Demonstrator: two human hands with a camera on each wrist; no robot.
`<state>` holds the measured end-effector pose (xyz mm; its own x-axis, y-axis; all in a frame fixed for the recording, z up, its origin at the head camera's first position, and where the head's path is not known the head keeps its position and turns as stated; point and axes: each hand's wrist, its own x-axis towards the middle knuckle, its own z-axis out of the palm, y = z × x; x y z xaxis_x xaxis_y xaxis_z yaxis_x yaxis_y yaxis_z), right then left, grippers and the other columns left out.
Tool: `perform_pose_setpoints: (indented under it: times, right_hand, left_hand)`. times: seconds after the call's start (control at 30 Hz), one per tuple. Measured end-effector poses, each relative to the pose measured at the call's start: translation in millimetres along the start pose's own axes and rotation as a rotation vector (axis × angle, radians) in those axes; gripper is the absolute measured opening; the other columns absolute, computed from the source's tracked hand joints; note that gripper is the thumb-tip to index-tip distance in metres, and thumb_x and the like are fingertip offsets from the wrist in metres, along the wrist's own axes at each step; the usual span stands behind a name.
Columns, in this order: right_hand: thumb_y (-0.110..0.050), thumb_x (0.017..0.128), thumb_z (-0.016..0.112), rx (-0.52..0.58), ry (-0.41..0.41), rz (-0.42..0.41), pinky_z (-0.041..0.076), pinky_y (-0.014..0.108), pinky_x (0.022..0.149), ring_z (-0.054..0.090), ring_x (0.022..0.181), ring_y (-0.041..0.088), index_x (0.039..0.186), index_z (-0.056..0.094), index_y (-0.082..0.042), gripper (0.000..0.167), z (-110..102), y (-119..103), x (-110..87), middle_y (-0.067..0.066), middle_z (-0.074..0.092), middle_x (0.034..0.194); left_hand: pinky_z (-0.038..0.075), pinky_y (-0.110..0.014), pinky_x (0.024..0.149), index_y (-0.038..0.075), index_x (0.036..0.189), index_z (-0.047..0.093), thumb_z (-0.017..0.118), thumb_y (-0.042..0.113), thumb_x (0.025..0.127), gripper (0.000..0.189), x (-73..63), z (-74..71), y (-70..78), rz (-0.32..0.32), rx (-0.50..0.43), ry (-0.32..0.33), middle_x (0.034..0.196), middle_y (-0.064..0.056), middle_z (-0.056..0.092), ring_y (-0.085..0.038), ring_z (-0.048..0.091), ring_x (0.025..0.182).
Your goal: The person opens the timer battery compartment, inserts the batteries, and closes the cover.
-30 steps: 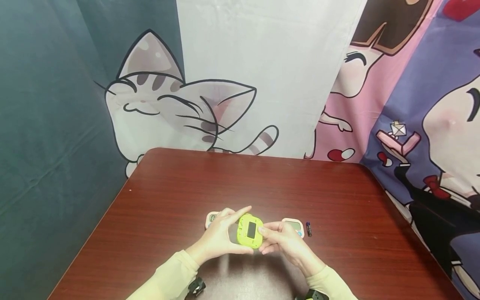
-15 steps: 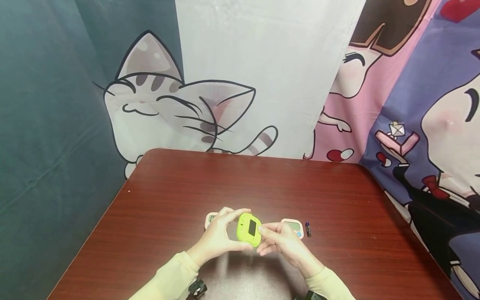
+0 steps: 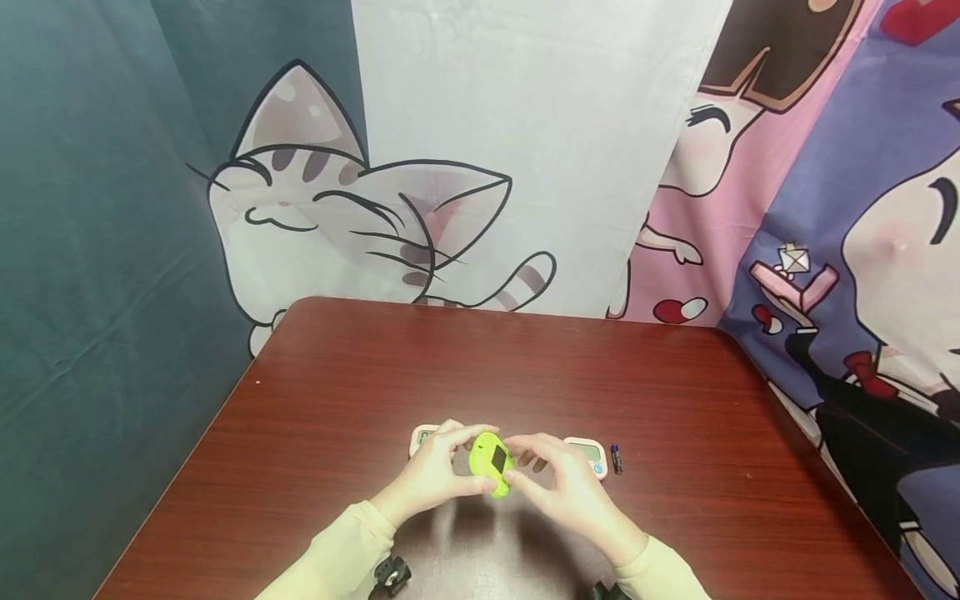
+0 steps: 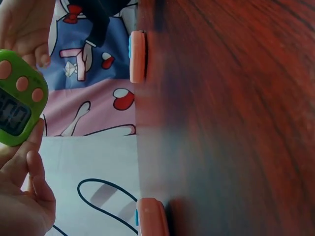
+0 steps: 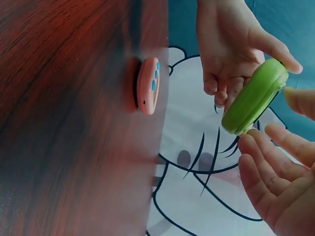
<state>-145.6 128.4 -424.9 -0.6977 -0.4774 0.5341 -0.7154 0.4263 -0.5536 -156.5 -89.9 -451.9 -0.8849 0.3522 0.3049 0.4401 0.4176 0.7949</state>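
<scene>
My left hand (image 3: 431, 475) holds a lime-green digital timer (image 3: 486, 462) above the table, thumb below and fingers above. A dark rectangle shows on the side facing the head view. The other side, in the left wrist view, has a digit display and pinkish buttons on the green timer (image 4: 24, 93). My right hand (image 3: 570, 487) is at the timer's right edge, its fingers spread and loosely bent. In the right wrist view the fingertips of the right hand (image 5: 280, 182) touch or nearly touch the timer's lower end, and its thumb is close to the edge.
Two pale pink timers lie on the dark red table (image 3: 360, 367): one pink timer (image 3: 420, 435) behind my left hand, another pink timer (image 3: 594, 454) behind my right. A small dark battery-like cylinder (image 3: 617, 458) lies farther right. Printed cloth (image 3: 480, 83) hangs behind the table.
The green timer has turned more edge-on and shifted slightly left and down. My right hand has loosened from its pinch and spread its fingers. My left hand keeps its hold.
</scene>
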Motion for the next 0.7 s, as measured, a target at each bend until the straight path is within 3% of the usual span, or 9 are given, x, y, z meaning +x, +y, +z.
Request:
perform_pose_setpoints:
  times: [0.07, 0.37, 0.57, 0.7]
  right_hand:
    - [-0.013, 0.079, 0.076, -0.038, 0.003, -0.045, 0.050, 0.024, 0.067, 0.061, 0.080, 0.011, 0.111, 0.065, -0.009, 0.034, 1, -1, 0.8, -0.003, 0.067, 0.095]
    - [-0.023, 0.080, 0.077, -0.064, -0.070, -0.083, 0.050, 0.031, 0.080, 0.060, 0.096, 0.012, 0.118, 0.062, -0.014, 0.043, -2, -6, 2.8, -0.004, 0.062, 0.111]
    - [-0.033, 0.075, 0.080, -0.125, -0.120, -0.115, 0.048, 0.035, 0.088, 0.057, 0.107, 0.013, 0.126, 0.059, -0.016, 0.057, -4, -8, 3.2, -0.005, 0.058, 0.118]
    - [-0.043, 0.070, 0.081, -0.153, -0.198, -0.135, 0.047, 0.037, 0.091, 0.053, 0.114, 0.014, 0.134, 0.053, -0.018, 0.075, -6, -11, 3.7, -0.004, 0.052, 0.127]
  left_hand:
    - [0.036, -0.027, 0.070, 0.031, 0.124, 0.061, 0.081, 0.040, 0.067, 0.061, -0.1, -0.3, -0.9, 0.008, -0.001, -0.005, 0.089, 0.012, 0.051, -0.020, 0.047, 0.081]
    - [0.042, -0.034, 0.073, 0.017, 0.122, 0.064, 0.079, 0.038, 0.071, 0.057, -0.4, -3.0, -2.1, 0.050, 0.017, -0.050, 0.091, 0.010, 0.055, -0.016, 0.050, 0.085]
    - [0.045, -0.035, 0.077, 0.018, 0.121, 0.065, 0.078, 0.042, 0.072, 0.056, -0.4, -5.5, 0.1, 0.057, 0.039, -0.126, 0.090, 0.010, 0.056, -0.014, 0.053, 0.087]
    - [0.045, -0.032, 0.078, 0.015, 0.120, 0.065, 0.077, 0.044, 0.073, 0.057, -1.3, -5.0, 0.3, 0.050, 0.069, -0.194, 0.090, 0.008, 0.054, -0.017, 0.053, 0.087]
